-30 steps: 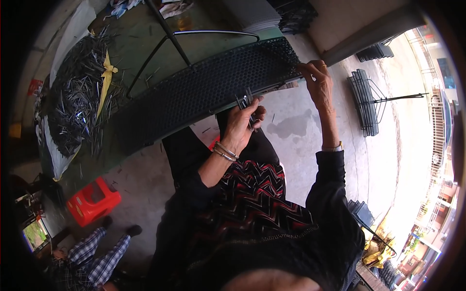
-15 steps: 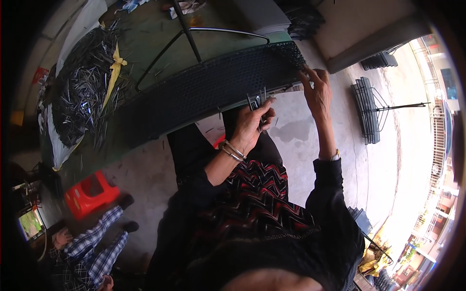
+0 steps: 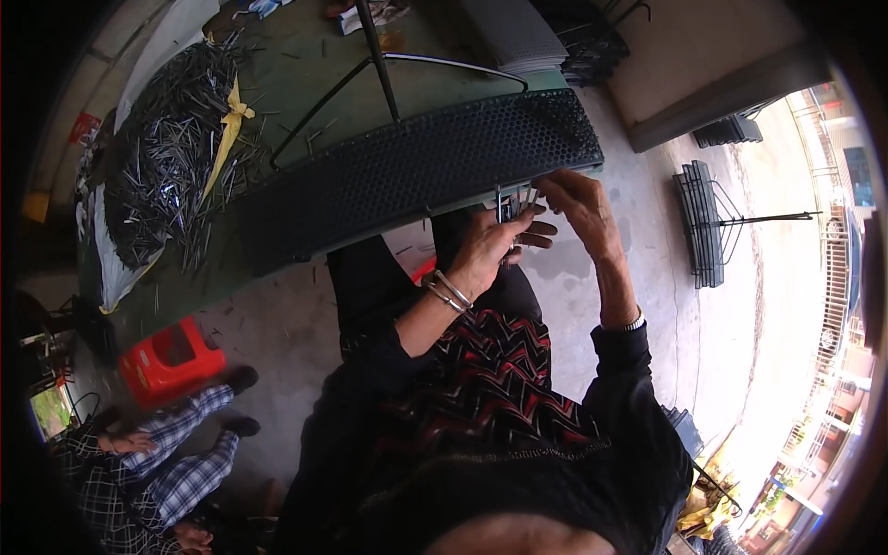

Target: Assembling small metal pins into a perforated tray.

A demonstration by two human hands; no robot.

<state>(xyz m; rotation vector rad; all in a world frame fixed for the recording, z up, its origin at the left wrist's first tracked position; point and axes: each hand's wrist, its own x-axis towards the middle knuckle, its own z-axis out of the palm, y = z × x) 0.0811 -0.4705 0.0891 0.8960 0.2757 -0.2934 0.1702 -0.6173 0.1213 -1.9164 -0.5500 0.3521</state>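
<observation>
My left hand (image 3: 486, 252) is closed around a few short silver metal pins (image 3: 508, 205), which stick up past its thumb. At the tips of those pins, the bent fingers of my right hand (image 3: 587, 211) come together, pinching one of them as far as I can see. Just beyond both hands lies a long black perforated metal panel (image 3: 435, 162), its near edge along the table's edge. Small pins or rods poke out from that near edge. Dark bent rods (image 3: 377, 69) rise behind the panel.
A big heap of loose metal pins (image 3: 176, 148) lies on the green table (image 3: 305, 42) at left, with a yellow strip across it. Grey sheets (image 3: 518, 37) are stacked at the back. A red stool (image 3: 171, 361) and a seated person in plaid (image 3: 190, 472) are lower left. A black rack (image 3: 703, 222) stands right.
My right hand has left the panel's right end and come down and left to the pins in my left hand. The left hand's fingers have loosened a little.
</observation>
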